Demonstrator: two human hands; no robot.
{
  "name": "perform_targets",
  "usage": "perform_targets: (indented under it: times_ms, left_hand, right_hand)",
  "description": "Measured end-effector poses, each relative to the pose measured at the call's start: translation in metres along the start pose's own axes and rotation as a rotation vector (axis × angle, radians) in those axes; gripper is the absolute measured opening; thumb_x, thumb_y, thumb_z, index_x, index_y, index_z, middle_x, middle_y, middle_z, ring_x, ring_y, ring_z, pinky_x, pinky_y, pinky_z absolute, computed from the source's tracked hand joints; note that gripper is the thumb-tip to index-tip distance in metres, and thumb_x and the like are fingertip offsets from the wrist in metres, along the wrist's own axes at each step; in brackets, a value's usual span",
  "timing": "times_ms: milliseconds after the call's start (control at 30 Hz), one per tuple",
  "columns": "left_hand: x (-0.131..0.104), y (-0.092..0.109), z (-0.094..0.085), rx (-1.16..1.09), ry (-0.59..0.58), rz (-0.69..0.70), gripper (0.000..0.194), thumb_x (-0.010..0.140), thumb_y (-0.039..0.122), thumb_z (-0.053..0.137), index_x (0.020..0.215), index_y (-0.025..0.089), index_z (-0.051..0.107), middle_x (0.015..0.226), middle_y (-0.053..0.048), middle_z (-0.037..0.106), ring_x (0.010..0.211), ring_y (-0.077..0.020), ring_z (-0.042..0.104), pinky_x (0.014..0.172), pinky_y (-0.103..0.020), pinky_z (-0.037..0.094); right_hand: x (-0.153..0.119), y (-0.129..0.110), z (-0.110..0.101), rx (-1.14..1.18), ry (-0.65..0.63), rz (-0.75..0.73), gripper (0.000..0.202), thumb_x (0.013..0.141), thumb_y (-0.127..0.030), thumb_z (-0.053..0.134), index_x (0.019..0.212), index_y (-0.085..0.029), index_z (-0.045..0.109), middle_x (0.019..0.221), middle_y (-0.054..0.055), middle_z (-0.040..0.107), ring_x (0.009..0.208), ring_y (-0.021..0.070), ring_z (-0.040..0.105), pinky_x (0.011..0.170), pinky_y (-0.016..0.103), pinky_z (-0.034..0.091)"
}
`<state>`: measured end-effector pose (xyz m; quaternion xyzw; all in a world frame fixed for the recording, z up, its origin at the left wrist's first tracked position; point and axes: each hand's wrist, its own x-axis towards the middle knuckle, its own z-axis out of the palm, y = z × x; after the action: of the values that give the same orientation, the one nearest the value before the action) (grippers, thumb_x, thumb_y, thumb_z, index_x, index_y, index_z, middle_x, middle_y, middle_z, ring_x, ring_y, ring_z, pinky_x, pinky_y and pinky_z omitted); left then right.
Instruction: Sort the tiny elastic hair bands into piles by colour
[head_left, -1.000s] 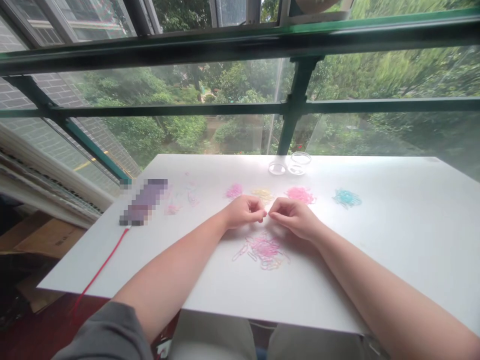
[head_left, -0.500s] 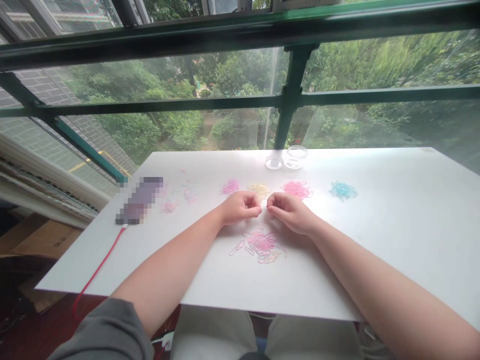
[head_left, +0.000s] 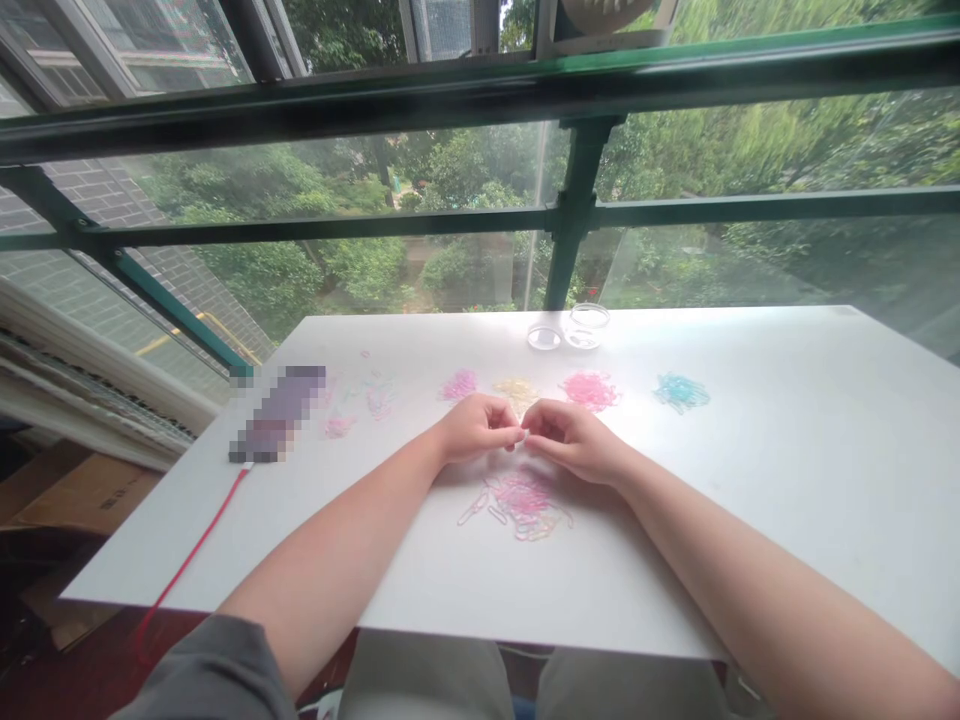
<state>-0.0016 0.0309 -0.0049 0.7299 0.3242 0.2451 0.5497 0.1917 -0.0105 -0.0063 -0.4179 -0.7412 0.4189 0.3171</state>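
Note:
My left hand point(head_left: 480, 427) and my right hand point(head_left: 574, 440) meet fingertip to fingertip above the middle of the white table point(head_left: 285, 560). Both are pinched closed, and whatever is between the fingertips is too small to make out. Just below them lies a loose pile of pink and pale clips point(head_left: 523, 500). Behind the hands are a yellow pile point(head_left: 516, 388), partly covered by them, a purple pile point(head_left: 459, 385) and a bright pink pile point(head_left: 591, 391). A teal pile point(head_left: 681, 391) lies farther right.
Two clear round dishes point(head_left: 586, 326) stand near the table's back edge. At the left, a blurred-out dark device point(head_left: 277, 415) has a red cable point(head_left: 199, 545) running off the front edge. Faint small clips point(head_left: 379, 398) lie beside it. A green railing point(head_left: 345, 226) runs behind.
My two hands have come together, closing the small gap between their fingertips. The whole view has shifted slightly, so the table sits a little lower.

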Motion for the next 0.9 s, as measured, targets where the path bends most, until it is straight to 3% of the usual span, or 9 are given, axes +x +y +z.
perform_targets:
  times_ms: [133, 467, 667, 900]
  left_hand:
    - [-0.0008, 0.0015, -0.0006, 0.016, -0.014, -0.011, 0.017, 0.069, 0.027, 0.065, 0.066, 0.011, 0.06, 0.057, -0.001, 0.062, 0.051, -0.0066, 0.05, 0.05, -0.018, 0.036]
    - [-0.0006, 0.0015, 0.0004, -0.01, 0.001, -0.009, 0.016, 0.068, 0.023, 0.064, 0.063, 0.012, 0.054, 0.053, 0.001, 0.059, 0.047, -0.0046, 0.046, 0.047, -0.016, 0.035]
    - [-0.0014, 0.0009, -0.0019, -0.031, 0.004, 0.012, 0.017, 0.07, 0.024, 0.064, 0.064, 0.012, 0.053, 0.054, 0.002, 0.057, 0.046, -0.0041, 0.044, 0.048, -0.017, 0.034]
    - [-0.001, -0.0008, 0.0021, 0.012, -0.008, 0.013, 0.022, 0.074, 0.032, 0.064, 0.079, 0.011, 0.062, 0.063, -0.001, 0.061, 0.049, -0.0054, 0.047, 0.05, -0.018, 0.037]
  right_hand:
    - [0.0001, -0.0012, -0.0008, -0.017, 0.001, 0.043, 0.014, 0.082, -0.029, 0.053, 0.075, -0.018, 0.055, 0.057, -0.003, 0.047, 0.051, 0.0093, 0.041, 0.05, 0.022, 0.032]
    - [0.0014, -0.0022, -0.0068, 0.087, -0.018, 0.038, 0.018, 0.087, -0.029, 0.044, 0.074, -0.018, 0.049, 0.068, 0.0, 0.056, 0.062, 0.0118, 0.048, 0.061, 0.025, 0.038]
    - [0.0022, -0.0014, -0.0073, 0.119, 0.016, 0.078, 0.016, 0.088, -0.028, 0.043, 0.074, -0.019, 0.045, 0.066, -0.001, 0.057, 0.059, 0.0121, 0.05, 0.057, 0.025, 0.038]
    - [0.0019, -0.0027, -0.0039, 0.053, 0.015, 0.07, 0.012, 0.085, -0.024, 0.047, 0.075, -0.018, 0.049, 0.063, -0.001, 0.057, 0.059, 0.0122, 0.05, 0.06, 0.026, 0.04]
